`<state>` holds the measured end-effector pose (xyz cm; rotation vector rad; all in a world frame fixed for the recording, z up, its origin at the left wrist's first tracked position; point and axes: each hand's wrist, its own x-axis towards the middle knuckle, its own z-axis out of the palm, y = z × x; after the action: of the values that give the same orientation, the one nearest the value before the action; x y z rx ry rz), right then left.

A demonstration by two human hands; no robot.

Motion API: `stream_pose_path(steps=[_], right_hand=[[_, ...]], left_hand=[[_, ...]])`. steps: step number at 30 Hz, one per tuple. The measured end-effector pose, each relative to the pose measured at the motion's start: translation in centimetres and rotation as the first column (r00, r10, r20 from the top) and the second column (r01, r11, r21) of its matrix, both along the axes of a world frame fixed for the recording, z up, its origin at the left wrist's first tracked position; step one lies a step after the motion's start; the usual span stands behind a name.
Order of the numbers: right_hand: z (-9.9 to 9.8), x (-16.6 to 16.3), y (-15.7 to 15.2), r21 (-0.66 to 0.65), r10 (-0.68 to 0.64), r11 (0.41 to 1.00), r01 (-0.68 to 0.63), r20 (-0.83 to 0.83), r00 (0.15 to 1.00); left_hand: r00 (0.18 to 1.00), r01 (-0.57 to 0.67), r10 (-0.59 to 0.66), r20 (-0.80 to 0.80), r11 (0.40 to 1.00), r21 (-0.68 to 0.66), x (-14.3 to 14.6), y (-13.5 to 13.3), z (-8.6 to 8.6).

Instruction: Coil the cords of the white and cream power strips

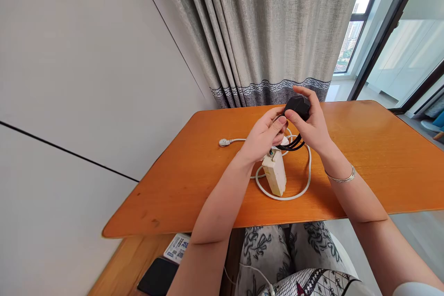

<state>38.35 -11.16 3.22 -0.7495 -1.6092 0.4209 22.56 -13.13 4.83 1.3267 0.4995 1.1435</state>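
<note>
My right hand is closed around a black adapter, held above the middle of an orange wooden table. Black cable loops hang from under that hand. My left hand pinches at the adapter's left side, fingers pressed together on it. Just below the hands a white power strip lies on the table. Its white cord curls round it and ends in a white plug to the left.
A grey curtain hangs behind the table, with a window and balcony door at the right. A white wall runs along the left. Below the table's near edge lie a black phone and a white printed box on a lower wooden surface.
</note>
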Motion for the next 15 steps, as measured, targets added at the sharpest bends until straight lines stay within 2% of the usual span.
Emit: stream_pose_path(steps=[3, 6, 11, 15], right_hand=[[-0.3, -0.1, 0.4, -0.017, 0.027, 0.999, -0.027, -0.009, 1.0], [-0.5, 0.0, 0.7, -0.053, 0.119, 0.991, -0.122, -0.04, 0.992], [-0.3, 0.6, 1.0, -0.156, 0.331, 0.929, -0.336, -0.056, 0.942], [0.3, 0.9, 1.1, -0.267, 0.371, 0.894, -0.359, -0.006, 0.929]], left_hand=[[0.999, -0.049, 0.05, 0.013, 0.998, -0.049, 0.3, 0.0, 0.0], [0.993, -0.105, 0.108, 0.045, 0.992, -0.065, 0.5, -0.1, 0.3], [0.944, -0.267, 0.286, 0.165, 0.955, -0.127, -0.2, -0.1, 1.3], [0.893, -0.358, 0.399, 0.209, 0.91, -0.208, -0.6, -0.1, 2.1]])
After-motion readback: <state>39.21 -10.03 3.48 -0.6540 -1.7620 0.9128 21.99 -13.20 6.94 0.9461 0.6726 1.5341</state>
